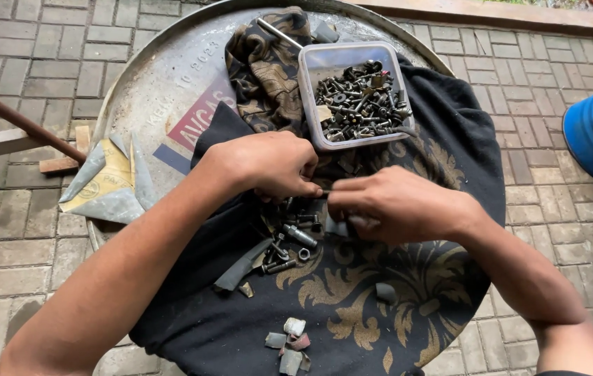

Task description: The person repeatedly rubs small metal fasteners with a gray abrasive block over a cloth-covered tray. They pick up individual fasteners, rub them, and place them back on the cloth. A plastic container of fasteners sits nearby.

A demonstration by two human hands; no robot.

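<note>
left hand (268,166) and right hand (388,205): fingers pinched on a small bolt (325,193) between them, above the black cloth (352,306) | keep the grip firm, work over the cloth to catch drops | plastic tub (308,90): bolts, nuts, screws (360,101) | loose bolts (289,244) below hands

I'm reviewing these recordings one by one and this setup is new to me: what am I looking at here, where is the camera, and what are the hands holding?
There is no machine: a person works with two bare hands, filmed by a camera on their head looking down. The left hand and right hand meet over a black and gold cloth spread on a round metal drum lid. Together they pinch a small dark metal part, too hidden to identify. Loose bolts lie on the cloth below, and a plastic tub of bolts and nuts sits behind. Folded paper lies left.
</note>
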